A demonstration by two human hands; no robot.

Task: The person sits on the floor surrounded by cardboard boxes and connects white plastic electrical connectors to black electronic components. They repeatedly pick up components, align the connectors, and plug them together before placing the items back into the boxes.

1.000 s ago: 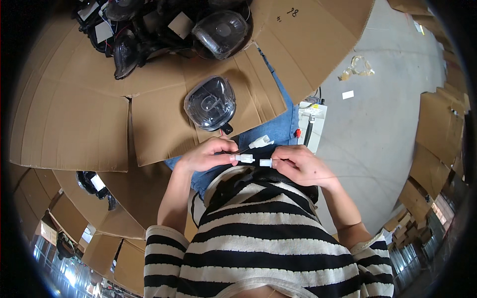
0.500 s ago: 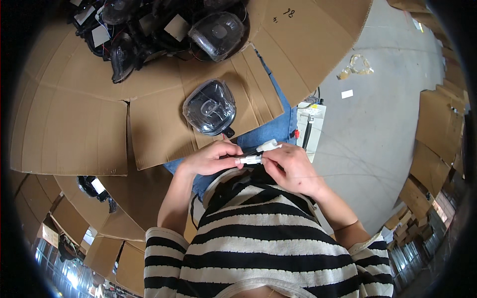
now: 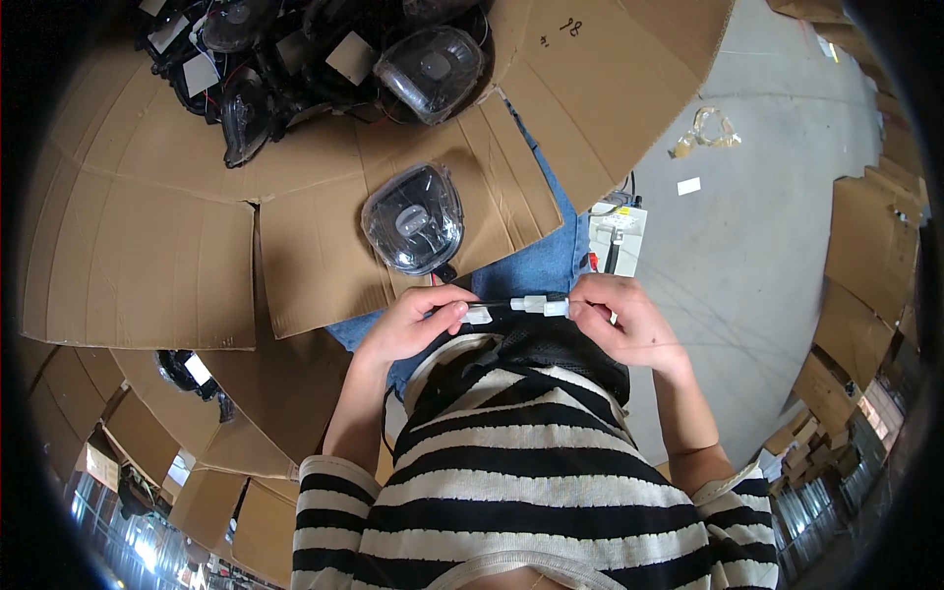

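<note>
My left hand (image 3: 421, 323) is closed in a pinch on a thin black cable (image 3: 492, 304), and a small white connector (image 3: 477, 316) sits at its fingertips. My right hand (image 3: 627, 320) pinches the right end of another white plug connector (image 3: 539, 306), which is stretched level between the two hands. Just beyond, a lamp (image 3: 413, 220) with a clear lens in plastic film lies on a cardboard flap (image 3: 315, 241). A short lead runs from its lower edge toward my left hand.
Several black lamps (image 3: 295, 69) with wires and white labels are heaped at the far left on cardboard. A white device (image 3: 618, 236) with a black handle stands right of my knees. Tape scraps (image 3: 706, 133) and a white slip (image 3: 688, 185) lie on the floor. Cardboard boxes (image 3: 860, 246) line the right.
My hands have moved apart, the right one to the right with a white connector. The other white connector now sits beside my left fingertips. The lamp has turned slightly on the flap.
</note>
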